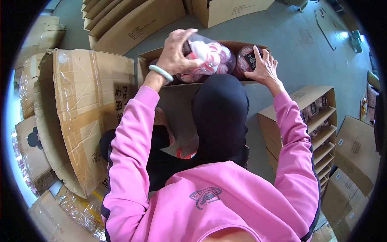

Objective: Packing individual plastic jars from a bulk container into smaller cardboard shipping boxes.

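Note:
My left hand (176, 53) is wrapped round one end of a clear plastic jar (209, 55) filled with pink-and-white swirled round pieces. That jar lies tilted on its side over a long open cardboard box (188, 85). At the box's right end my right hand (263, 66) grips a second clear jar (245, 60) with a black label, its fingers spread over the jar's side. More jars sit inside the box, mostly hidden behind my left hand and the tilted jar.
A large taped carton (90, 105) stands at my left. Several open cartons (137, 24) are stacked beyond the box. To the right is a divided carton (322, 133) with jars in its upper compartments. Flat cartons (354, 149) lie farther right. My knee (219, 101) is against the box's near side.

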Tool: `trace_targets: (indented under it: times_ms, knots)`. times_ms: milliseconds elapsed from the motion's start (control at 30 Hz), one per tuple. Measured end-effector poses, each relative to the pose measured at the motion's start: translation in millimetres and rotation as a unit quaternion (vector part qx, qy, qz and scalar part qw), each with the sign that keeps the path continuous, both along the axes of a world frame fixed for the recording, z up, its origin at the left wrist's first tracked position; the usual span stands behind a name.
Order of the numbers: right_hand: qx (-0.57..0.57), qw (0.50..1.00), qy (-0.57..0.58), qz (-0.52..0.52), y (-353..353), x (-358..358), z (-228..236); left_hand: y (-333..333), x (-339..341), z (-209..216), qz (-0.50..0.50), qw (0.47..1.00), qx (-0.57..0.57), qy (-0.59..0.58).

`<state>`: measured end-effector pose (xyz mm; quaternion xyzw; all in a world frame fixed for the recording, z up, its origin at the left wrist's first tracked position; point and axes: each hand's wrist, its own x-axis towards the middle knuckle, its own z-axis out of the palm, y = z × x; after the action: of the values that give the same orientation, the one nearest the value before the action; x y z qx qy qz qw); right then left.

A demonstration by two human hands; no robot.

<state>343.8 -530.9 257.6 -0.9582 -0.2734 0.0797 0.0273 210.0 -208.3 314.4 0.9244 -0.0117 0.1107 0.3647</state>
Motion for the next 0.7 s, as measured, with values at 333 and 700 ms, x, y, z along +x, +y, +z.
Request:
trace_targets:
  times_ms: [333,700]
  knots:
    - [-0.107,0.994,0.006,0.037,18.3,-6.5,-6.3,-82.4,41.6,-76.2,-0.116,0.941,0.246,0.203]
    - [0.095,0.976,0.091,0.171,12.8,5.2,-32.0,50.4,-49.3,-49.6,0.227,0.949,0.199,-0.089]
